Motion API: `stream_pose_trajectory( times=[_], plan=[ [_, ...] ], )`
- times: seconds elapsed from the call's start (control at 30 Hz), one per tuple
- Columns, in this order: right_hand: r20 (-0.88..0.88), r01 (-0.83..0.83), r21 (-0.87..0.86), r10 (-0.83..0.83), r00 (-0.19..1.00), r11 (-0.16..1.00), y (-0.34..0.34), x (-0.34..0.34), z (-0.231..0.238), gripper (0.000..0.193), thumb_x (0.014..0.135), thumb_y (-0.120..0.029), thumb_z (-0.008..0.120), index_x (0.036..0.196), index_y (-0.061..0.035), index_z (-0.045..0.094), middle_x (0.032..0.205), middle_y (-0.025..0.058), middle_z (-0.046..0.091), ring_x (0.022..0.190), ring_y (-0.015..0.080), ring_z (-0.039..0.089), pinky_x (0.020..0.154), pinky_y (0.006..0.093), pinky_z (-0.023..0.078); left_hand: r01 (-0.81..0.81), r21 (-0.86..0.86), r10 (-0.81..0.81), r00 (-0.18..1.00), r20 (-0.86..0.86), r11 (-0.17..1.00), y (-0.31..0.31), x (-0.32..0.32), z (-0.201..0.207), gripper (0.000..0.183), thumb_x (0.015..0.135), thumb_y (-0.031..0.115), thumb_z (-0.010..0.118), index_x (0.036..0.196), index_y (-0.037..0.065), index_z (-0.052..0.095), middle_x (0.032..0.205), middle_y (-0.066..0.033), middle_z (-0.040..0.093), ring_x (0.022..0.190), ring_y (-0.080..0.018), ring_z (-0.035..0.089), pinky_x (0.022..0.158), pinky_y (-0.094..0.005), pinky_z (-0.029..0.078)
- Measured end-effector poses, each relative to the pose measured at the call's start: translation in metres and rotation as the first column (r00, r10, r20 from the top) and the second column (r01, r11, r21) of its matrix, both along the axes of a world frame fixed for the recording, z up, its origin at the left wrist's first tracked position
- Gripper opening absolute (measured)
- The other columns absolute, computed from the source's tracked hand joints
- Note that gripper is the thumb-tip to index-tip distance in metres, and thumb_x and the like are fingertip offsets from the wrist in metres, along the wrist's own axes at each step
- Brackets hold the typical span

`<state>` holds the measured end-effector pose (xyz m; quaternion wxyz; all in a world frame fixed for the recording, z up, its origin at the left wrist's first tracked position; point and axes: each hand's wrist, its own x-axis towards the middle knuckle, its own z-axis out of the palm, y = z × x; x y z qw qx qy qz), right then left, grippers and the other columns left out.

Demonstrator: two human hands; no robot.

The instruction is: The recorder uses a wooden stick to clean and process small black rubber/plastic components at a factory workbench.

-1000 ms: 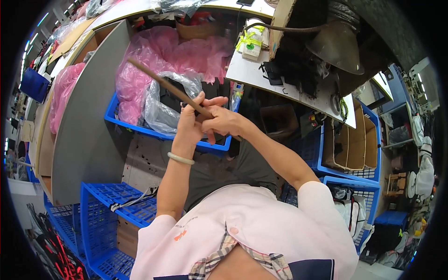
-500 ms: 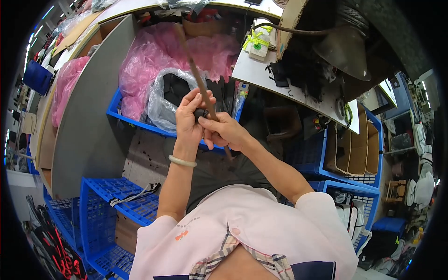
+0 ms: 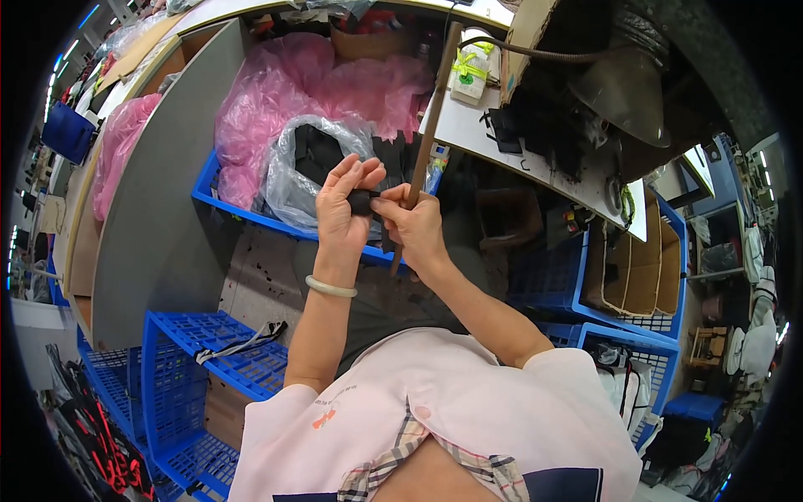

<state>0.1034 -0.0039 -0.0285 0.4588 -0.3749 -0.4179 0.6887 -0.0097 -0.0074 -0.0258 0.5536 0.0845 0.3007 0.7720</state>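
Observation:
My left hand, palm up with its fingers partly curled, holds a small black piece that looks like rolled or folded fabric. My right hand pinches the other end of that piece between thumb and forefinger. The same right hand also grips a long brown stick, apparently wooden, which stands nearly upright in view and runs through its fingers. Below both hands is a blue crate with a clear plastic bag and dark pieces in it.
Pink plastic sheeting fills the crate's left and back. A grey panel stands at left. On the right, a white table carries a lamp and dark scraps. Blue crates sit low left, and another at right.
The stick has swung to the right at its top and now stands straighter. My right hand has moved slightly right and apart from the left, showing more of the black piece between them.

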Motion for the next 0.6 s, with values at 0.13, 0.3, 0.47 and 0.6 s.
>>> stream_pose_trajectory(
  times=[0.13,0.3,0.47,0.6],
  plan=[
    [0.172,0.118,0.343,-0.185,0.968,0.932,-0.011,-0.010,-0.013,0.011,0.076,-0.002,0.068,0.086,0.0009,0.065,0.062,0.0045,0.059,0.051,0.0081,0.052,0.047,0.0220,0.040,0.019,0.055,-0.029,0.982,0.188,0.998,0.004,0.003,-0.012,0.011,0.083,0.005,0.065,0.090,0.001,0.056,0.077,-0.0091,0.062,0.063,-0.0170,0.061,0.076,-0.0342,0.055],
    [0.666,-0.419,0.629,-0.176,0.725,0.655,-0.016,0.012,-0.003,0.043,0.073,-0.003,0.060,0.116,-0.0110,0.058,0.067,0.0207,0.060,0.062,0.0327,0.062,0.056,0.0370,0.050,0.197,-0.133,-0.179,0.975,0.134,0.971,0.001,-0.016,-0.017,0.016,0.086,0.012,0.063,0.075,0.006,0.055,0.061,-0.0005,0.054,0.047,-0.0084,0.050,0.076,-0.0321,0.054],
    [0.776,-0.572,0.463,0.002,0.631,0.677,-0.016,0.008,-0.020,0.081,0.070,0.001,0.054,0.144,-0.0177,0.027,0.064,0.0199,0.058,0.055,0.0300,0.061,0.053,0.0402,0.049,0.190,-0.088,-0.193,0.981,-0.025,0.978,0.002,-0.020,-0.014,0.016,0.089,0.015,0.060,0.093,0.000,0.059,0.065,-0.0009,0.056,0.051,-0.0099,0.053,0.084,-0.0345,0.053],
    [0.026,-0.586,0.059,0.586,0.810,0.808,-0.011,0.007,0.012,0.078,0.075,0.001,0.052,0.146,-0.0166,0.024,0.060,0.0092,0.057,0.047,0.0102,0.053,0.039,0.0257,0.034,0.144,0.087,-0.153,0.982,0.110,0.986,-0.007,-0.013,0.006,0.024,0.089,0.020,0.060,0.102,0.000,0.058,0.075,-0.0069,0.061,0.076,-0.0224,0.063,0.091,-0.0409,0.050]
  ],
)
